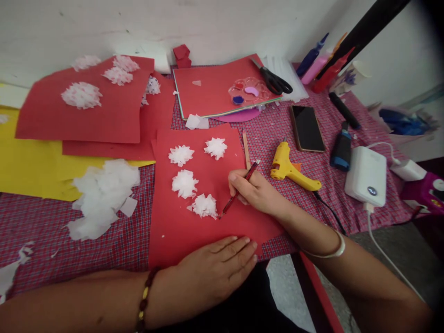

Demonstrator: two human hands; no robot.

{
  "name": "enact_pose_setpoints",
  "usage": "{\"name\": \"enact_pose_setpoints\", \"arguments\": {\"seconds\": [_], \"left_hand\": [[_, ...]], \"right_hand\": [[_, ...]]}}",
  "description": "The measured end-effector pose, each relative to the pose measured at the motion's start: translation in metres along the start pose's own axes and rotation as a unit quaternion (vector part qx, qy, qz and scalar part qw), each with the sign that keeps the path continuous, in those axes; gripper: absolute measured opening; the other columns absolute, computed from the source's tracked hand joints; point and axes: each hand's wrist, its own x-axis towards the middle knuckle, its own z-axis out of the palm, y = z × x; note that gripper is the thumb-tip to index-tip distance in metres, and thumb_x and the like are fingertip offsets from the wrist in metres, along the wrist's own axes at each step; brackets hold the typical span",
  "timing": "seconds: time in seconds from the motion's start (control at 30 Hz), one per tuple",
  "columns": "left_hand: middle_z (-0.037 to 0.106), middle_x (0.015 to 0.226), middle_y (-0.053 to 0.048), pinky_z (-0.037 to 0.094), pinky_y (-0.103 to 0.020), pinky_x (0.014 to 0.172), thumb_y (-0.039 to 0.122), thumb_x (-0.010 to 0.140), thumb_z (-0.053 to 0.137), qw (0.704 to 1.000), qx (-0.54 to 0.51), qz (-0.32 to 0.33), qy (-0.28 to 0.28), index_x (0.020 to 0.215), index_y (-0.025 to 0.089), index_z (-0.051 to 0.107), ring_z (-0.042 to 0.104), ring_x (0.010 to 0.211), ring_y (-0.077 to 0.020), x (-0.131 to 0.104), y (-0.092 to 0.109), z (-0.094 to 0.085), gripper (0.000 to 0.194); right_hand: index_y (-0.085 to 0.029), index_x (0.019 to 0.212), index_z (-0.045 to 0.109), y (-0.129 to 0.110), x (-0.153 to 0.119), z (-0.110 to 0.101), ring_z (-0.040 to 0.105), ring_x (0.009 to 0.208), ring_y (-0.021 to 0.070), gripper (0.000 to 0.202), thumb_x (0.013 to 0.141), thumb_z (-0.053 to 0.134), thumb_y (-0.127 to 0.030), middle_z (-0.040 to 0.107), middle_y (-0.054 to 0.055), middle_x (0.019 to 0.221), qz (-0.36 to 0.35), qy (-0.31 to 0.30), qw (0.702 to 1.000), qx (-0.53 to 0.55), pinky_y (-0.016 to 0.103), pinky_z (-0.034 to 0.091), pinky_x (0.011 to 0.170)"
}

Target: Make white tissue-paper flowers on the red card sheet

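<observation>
My right hand (255,189) is closed around a dark red pencil (236,195), tilted with its tip down by the lowest white paper tuft (204,206). Whether the tip touches the sheet I cannot tell. Under both hands lies a red paper sheet (169,222) carrying several white tufts, among them one at the upper left (181,155) and one at the upper right (215,148). My left hand (215,266) lies flat across the sheet's near edge, fingers stretched out.
Left of the sheet is a pile of white paper pieces (104,199). More red sheets with tufts (114,115) lie behind it. To the right are a yellow glue gun (291,169), a phone (307,128) and a white power bank (366,175). Scissors (274,79) rest at the back.
</observation>
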Motion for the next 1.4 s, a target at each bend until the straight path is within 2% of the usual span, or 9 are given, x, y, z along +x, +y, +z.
{"name": "enact_pose_setpoints", "arguments": {"seconds": [0.37, 0.5, 0.6, 0.73, 0.87, 1.1, 1.17, 1.33, 1.4], "left_hand": [[0.053, 0.138, -0.011, 0.035, -0.036, 0.107, 0.017, 0.094, 0.042, 0.999, 0.026, 0.031, 0.003, 0.131, 0.008, 0.050, 0.048, 0.126, -0.0211, 0.002, -0.003, -0.014, 0.039], [0.069, 0.090, -0.003, 0.046, -0.034, 0.074, 0.019, 0.090, 0.052, 0.996, -0.004, 0.045, 0.072, 0.100, 0.013, 0.063, 0.061, 0.080, -0.0175, -0.001, -0.004, -0.026, 0.015], [0.052, 0.058, 0.003, 0.034, -0.029, 0.052, 0.018, 0.089, 0.053, 0.997, 0.000, -0.047, 0.067, 0.072, 0.019, 0.053, 0.047, 0.053, -0.0139, -0.002, -0.007, -0.026, 0.017], [0.051, 0.058, -0.001, 0.031, -0.029, 0.052, 0.015, 0.091, 0.045, 0.989, 0.045, -0.141, -0.003, 0.066, 0.019, 0.051, 0.047, 0.053, -0.0164, 0.000, -0.012, -0.015, 0.025], [0.053, 0.062, -0.001, 0.035, -0.028, 0.055, 0.014, 0.090, 0.044, 0.988, 0.041, -0.139, -0.053, 0.069, 0.017, 0.054, 0.048, 0.056, -0.0154, -0.001, -0.014, -0.013, 0.024], [0.053, 0.059, 0.000, 0.035, -0.026, 0.052, 0.015, 0.092, 0.042, 0.991, 0.046, -0.120, -0.046, 0.067, 0.017, 0.052, 0.048, 0.054, -0.0141, -0.002, -0.016, -0.017, 0.026], [0.052, 0.057, 0.000, 0.034, -0.026, 0.051, 0.015, 0.092, 0.041, 0.992, 0.043, -0.117, -0.025, 0.065, 0.017, 0.051, 0.047, 0.052, -0.0141, 0.001, -0.017, -0.017, 0.029], [0.051, 0.053, -0.001, 0.033, -0.026, 0.049, 0.024, 0.096, 0.038, 0.991, 0.026, -0.133, 0.014, 0.061, 0.017, 0.051, 0.047, 0.049, -0.0143, 0.007, -0.017, -0.020, 0.038], [0.053, 0.055, -0.002, 0.035, -0.026, 0.049, 0.034, 0.097, 0.037, 0.990, 0.007, -0.142, 0.001, 0.062, 0.017, 0.052, 0.049, 0.050, -0.0145, 0.007, -0.016, -0.021, 0.041]], "right_hand": [[-0.016, 0.066, 0.049, 0.001, 0.001, -0.010, 0.040, 0.042, 0.0057, 0.036, 0.097, 0.037, -0.029, 0.041, -0.007, 0.047, -0.042, -0.096, 0.994, -0.021, 0.018, 0.032, 0.044], [-0.016, 0.066, 0.049, 0.001, 0.002, -0.016, 0.042, 0.043, 0.0057, 0.034, 0.096, 0.036, -0.026, 0.042, -0.006, 0.049, -0.054, -0.147, 0.988, -0.013, 0.018, 0.034, 0.045], [-0.017, 0.065, 0.048, 0.000, 0.002, -0.018, 0.041, 0.043, 0.0062, 0.035, 0.096, 0.036, -0.028, 0.041, -0.006, 0.047, -0.049, -0.165, 0.985, -0.010, 0.019, 0.033, 0.046], [-0.017, 0.065, 0.048, -0.001, 0.002, -0.021, 0.041, 0.042, 0.0064, 0.034, 0.095, 0.036, -0.028, 0.041, -0.006, 0.047, -0.046, -0.186, 0.981, -0.019, 0.019, 0.033, 0.046], [-0.017, 0.065, 0.049, 0.001, 0.002, -0.024, 0.041, 0.042, 0.0057, 0.033, 0.095, 0.039, -0.027, 0.042, -0.007, 0.047, -0.052, -0.231, 0.971, -0.023, 0.018, 0.032, 0.046], [-0.016, 0.060, 0.051, 0.001, 0.001, -0.040, 0.042, 0.041, 0.0033, 0.034, 0.093, 0.045, -0.021, 0.048, -0.006, 0.051, -0.034, -0.409, 0.912, 0.009, 0.016, 0.035, 0.046], [-0.016, 0.064, 0.052, 0.003, 0.001, -0.044, 0.041, 0.040, 0.0029, 0.032, 0.094, 0.047, -0.027, 0.047, -0.006, 0.052, -0.016, -0.386, 0.921, 0.053, 0.015, 0.033, 0.042], [-0.015, 0.075, 0.053, 0.010, 0.005, -0.045, 0.038, 0.039, 0.0030, 0.029, 0.090, 0.054, -0.040, 0.045, -0.008, 0.049, -0.002, -0.153, 0.973, 0.171, 0.013, 0.029, 0.038], [-0.015, 0.077, 0.054, 0.011, 0.007, -0.044, 0.042, 0.041, 0.0036, 0.028, 0.090, 0.054, -0.039, 0.051, -0.007, 0.051, 0.008, -0.118, 0.976, 0.183, 0.013, 0.032, 0.039]]}}
